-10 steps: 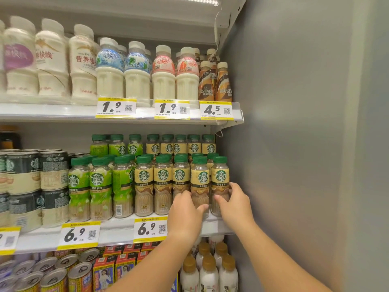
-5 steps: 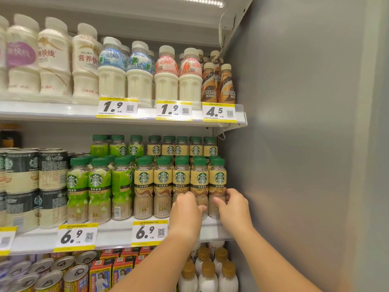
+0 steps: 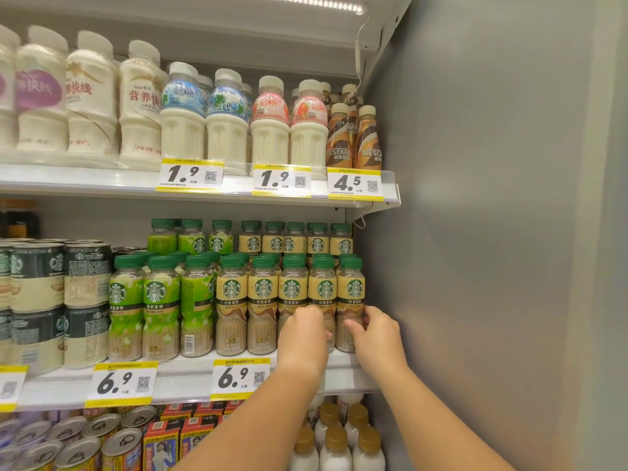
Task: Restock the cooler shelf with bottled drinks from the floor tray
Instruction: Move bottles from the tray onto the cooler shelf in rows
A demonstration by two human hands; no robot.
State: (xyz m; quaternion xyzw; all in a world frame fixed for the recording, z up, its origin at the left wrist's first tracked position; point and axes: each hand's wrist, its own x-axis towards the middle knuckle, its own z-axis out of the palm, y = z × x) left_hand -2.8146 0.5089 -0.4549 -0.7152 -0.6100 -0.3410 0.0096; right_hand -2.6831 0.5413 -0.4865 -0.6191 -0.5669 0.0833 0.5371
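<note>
Head view: your left hand (image 3: pixel 303 338) reaches up from the lower centre with its back toward you, fingers curled forward around the lower body of a tan-label Starbucks latte bottle (image 3: pixel 293 294) in the front row of the middle shelf (image 3: pixel 183 372). Your right hand (image 3: pixel 375 338) reaches beside it, thumb and fingers clamped on the base of the rightmost latte bottle (image 3: pixel 353 294), which stands upright against the cooler's grey side wall (image 3: pixel 475 232). The bottle between your hands (image 3: pixel 323 294) touches both neighbours.

Your left hand hides the lower half of its bottle, so the contact of its fingertips cannot be confirmed. The floor tray is outside the view.

Readable writing: the Starbucks siren logo on each green-capped bottle; "MILKY LATTE" on the tan labels; a yellow price tag (image 3: pixel 241 377) reading "6.9" below them; a second "6.9" tag (image 3: pixel 122 384) under the green-label bottles (image 3: pixel 159 300). On the upper shelf, "NESCAFE" bottles (image 3: pixel 368 141) stand above a "4.5" tag (image 3: pixel 355 183).
</note>
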